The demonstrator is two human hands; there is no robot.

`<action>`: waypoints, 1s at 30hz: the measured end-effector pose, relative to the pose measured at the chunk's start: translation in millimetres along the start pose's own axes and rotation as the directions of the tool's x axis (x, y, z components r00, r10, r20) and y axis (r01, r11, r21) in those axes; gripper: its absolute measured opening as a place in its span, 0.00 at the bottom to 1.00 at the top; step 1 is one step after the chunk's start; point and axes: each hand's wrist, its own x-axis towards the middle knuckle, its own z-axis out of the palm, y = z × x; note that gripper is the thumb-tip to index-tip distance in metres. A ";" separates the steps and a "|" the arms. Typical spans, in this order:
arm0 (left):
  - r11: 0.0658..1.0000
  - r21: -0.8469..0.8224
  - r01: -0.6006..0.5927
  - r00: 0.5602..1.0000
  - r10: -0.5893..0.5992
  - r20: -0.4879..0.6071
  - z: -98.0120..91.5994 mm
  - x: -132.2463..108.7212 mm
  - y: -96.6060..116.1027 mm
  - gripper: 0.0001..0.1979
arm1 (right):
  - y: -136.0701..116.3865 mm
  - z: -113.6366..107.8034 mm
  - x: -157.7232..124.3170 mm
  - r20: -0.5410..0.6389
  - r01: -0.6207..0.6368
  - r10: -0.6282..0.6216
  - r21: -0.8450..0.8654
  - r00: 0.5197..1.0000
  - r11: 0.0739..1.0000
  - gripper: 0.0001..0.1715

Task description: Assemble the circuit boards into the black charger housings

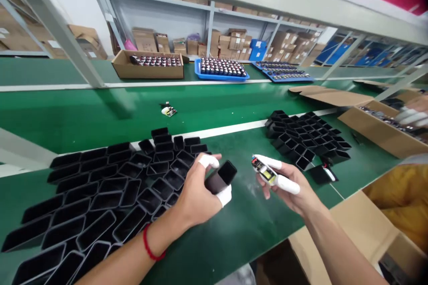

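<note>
My left hand (200,187), with white covers on some fingertips and a red band on its wrist, is closed round a black plastic case (221,176). The case is tilted, its open end facing up and to the right. Across a small gap, my right hand (290,182) grips a small circuit board (265,171) between white-covered fingers. Red and yellow parts show on the board. It is apart from the case. Many more black cases (107,191) stand packed together to the left of my left hand, open ends up.
More black cases (301,138) stand at the right. Beside them, a co-worker's hand (413,116) is over a cardboard box (377,129) of boards. A loose board (169,110) lies on the green belt (207,102). Blue trays (222,76) and a carton (147,71) of parts sit behind.
</note>
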 end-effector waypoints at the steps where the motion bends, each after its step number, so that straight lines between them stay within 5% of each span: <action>1: 1.000 0.011 -0.012 1.000 0.012 0.013 3.5 -3.3 -2.2 0.20 | 1.2 3.6 -8.8 0.005 -0.029 0.028 0.044 1.000 0.999 0.22; 5: 0.999 0.047 -0.018 0.995 0.013 0.099 11.7 -13.6 -6.8 0.28 | 6.6 12.4 -34.0 0.043 -0.039 0.036 0.072 0.998 0.997 0.29; 8: 0.998 0.045 -0.040 0.964 0.027 0.266 7.0 -18.3 -4.0 0.37 | 4.2 13.2 -45.9 -0.034 0.066 -0.073 -0.177 0.997 0.982 0.34; 11: 0.996 -0.086 -0.026 0.917 0.058 0.394 0.9 -20.0 -1.2 0.32 | -6.9 11.7 -55.6 -0.069 0.253 -0.348 -0.560 0.935 0.789 0.32; 13: 0.981 -0.191 -0.031 0.917 0.104 0.385 0.5 -19.9 -1.8 0.30 | -16.7 10.5 -60.4 0.040 0.361 -0.481 -0.717 0.876 0.597 0.31; 15: 0.971 -0.226 -0.073 0.930 0.148 0.337 3.4 -19.3 -4.1 0.30 | -24.7 10.1 -63.4 0.140 0.425 -0.512 -0.756 0.847 0.498 0.35; 17: 0.977 -0.179 -0.118 0.953 0.163 0.257 8.5 -18.5 -6.5 0.31 | -28.6 10.8 -65.2 0.146 0.439 -0.493 -0.707 0.858 0.555 0.39; 21: 0.989 -0.088 -0.116 0.984 0.127 0.128 19.2 -16.8 -8.6 0.40 | -24.2 14.5 -67.2 -0.044 0.437 -0.511 -0.459 0.858 0.773 0.41; 27: 0.989 -0.134 0.066 0.955 -0.024 0.294 19.4 -15.0 2.6 0.31 | -6.4 15.9 -68.0 -0.232 0.480 -0.503 -0.150 0.833 0.864 0.41; 30: 0.985 -0.101 0.138 0.952 -0.104 0.289 18.9 -14.2 12.2 0.26 | 3.7 15.6 -66.4 -0.307 0.491 -0.481 -0.048 0.821 0.870 0.40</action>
